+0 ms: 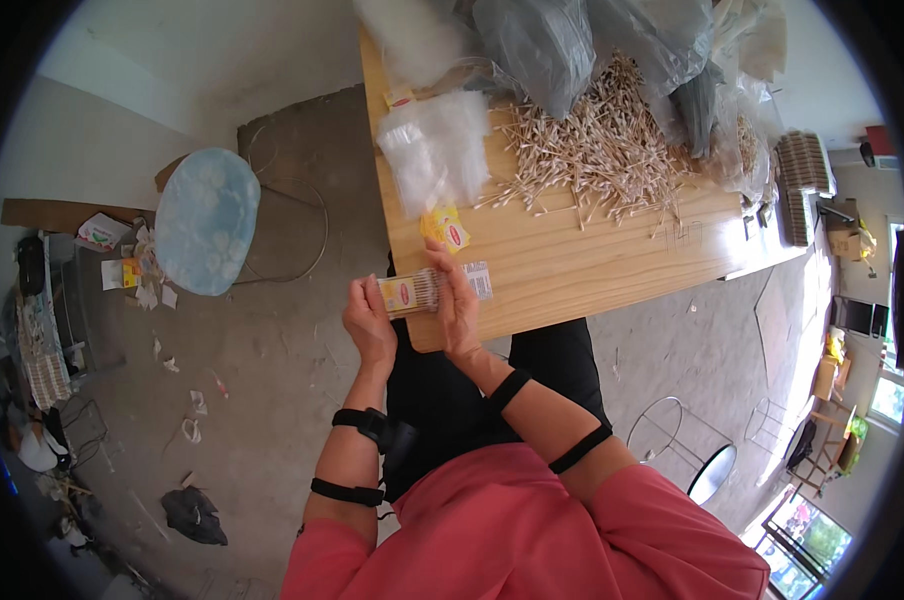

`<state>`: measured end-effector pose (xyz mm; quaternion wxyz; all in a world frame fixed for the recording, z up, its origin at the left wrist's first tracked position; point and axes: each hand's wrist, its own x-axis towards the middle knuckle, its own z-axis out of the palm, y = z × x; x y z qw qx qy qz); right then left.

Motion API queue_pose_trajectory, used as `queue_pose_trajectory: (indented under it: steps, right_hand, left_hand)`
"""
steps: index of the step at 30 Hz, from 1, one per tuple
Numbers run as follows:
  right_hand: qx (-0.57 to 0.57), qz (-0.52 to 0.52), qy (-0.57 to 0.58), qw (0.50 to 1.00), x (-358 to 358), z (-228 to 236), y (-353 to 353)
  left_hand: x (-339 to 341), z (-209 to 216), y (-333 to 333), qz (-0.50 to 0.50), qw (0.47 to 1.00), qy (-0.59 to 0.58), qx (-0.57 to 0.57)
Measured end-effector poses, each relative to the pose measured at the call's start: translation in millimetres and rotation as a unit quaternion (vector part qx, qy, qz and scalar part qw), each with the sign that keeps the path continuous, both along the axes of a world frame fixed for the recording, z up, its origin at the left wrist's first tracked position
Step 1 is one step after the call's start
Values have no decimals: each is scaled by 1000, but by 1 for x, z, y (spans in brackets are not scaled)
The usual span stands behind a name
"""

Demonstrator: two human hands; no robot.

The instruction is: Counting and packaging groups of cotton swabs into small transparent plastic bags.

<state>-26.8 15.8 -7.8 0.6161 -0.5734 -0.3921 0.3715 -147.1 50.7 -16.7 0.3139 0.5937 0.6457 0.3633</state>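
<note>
Now our curled left hand and straighter-fingered right hand hold 1 apparently filled packet, while the heaped loose swabs lie unpacked

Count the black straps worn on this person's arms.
4: left forearm, one wrist-side strap and one elbow-side strap; right forearm, a lower strap and an upper strap. Any under the sleeves would be hidden.

"What's the table like?"
"Smooth wood, slightly glossy."
"And the packet?"
"Clear, shiny plastic."
"Those grey bags?"
"Crinkled, glossy plastic."
"The cotton swabs?"
"Matt, wooden-looking, cottony at the ends."
"And the floor?"
"Matt, rough-looking."
</note>
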Motion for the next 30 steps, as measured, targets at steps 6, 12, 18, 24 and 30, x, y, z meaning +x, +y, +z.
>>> queue_pose_trajectory:
  steps: [6, 12, 18, 24, 30]
  right_hand:
    - [11, -12, -33, 999, -10, 8, 9]
    - [-98, -62, -141, 983, 48, 14, 6]
    - [-182, -205, -388, 880, 148, 27, 43]
    - [-192, -112, -441, 870, 213, 2, 42]
    - [-120, 38, -473, 872, 246, 10, 4]
  left_hand:
    - [10, 1, 2, 5, 999, 9, 34]
    - [-16, 18, -7, 79, 996, 33, 40]
    - [-6, 56, -40, -127, 976, 82, 158]
    - [21, 62, -70, -142, 979, 54, 136]
    - [44, 60, -88, -242, 968, 44, 57]
